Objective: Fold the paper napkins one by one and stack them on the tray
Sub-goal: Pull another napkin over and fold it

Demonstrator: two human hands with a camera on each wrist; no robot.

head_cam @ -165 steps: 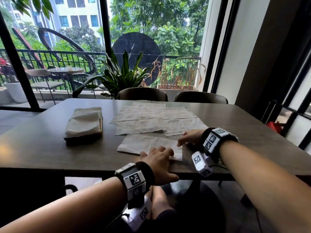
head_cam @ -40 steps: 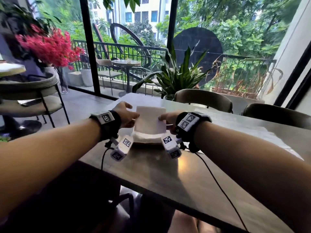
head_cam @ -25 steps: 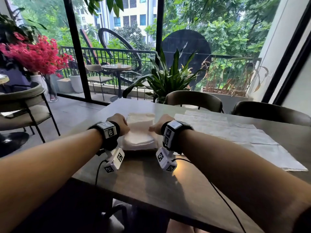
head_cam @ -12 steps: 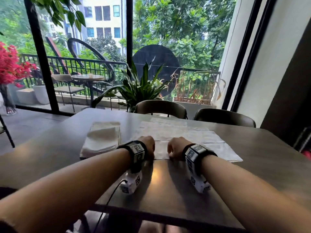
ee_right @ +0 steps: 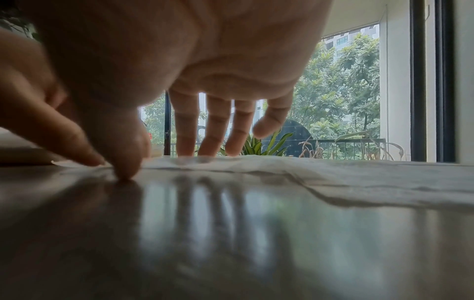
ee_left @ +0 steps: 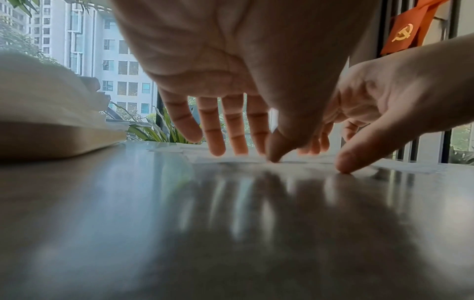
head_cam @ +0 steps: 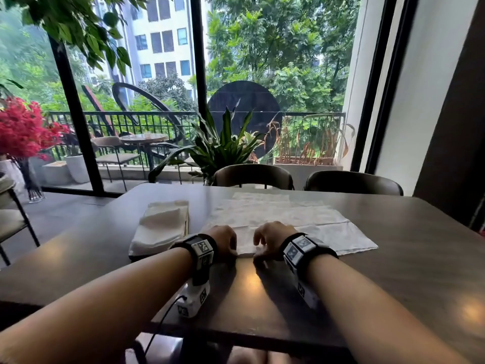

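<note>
On the dark tabletop (head_cam: 393,258) in front of me, the unfolded paper napkins (head_cam: 275,216) are lying spread flat and overlapping, and I am setting both hands down at the near edge of the nearest napkin (head_cam: 245,244). I am arching my left hand (head_cam: 223,241) over its near left corner, fingers (ee_left: 218,130) straight and slightly spread, pointing down at the paper, with the thumb tip touching the edge; nothing is gripped. I am holding my right hand (head_cam: 267,239) just beside it to the right, likewise arched and relaxed, with the first fingertips (ee_right: 184,142) coming down onto the napkin and the thumb touching the tabletop at the paper's edge. The two hands are sitting close together, apart by a narrow strip of napkin. Left of my left hand, the stack of folded napkins (head_cam: 160,227) is resting on the tray (head_cam: 186,224), whose dark rim is showing along the stack's right side.
</note>
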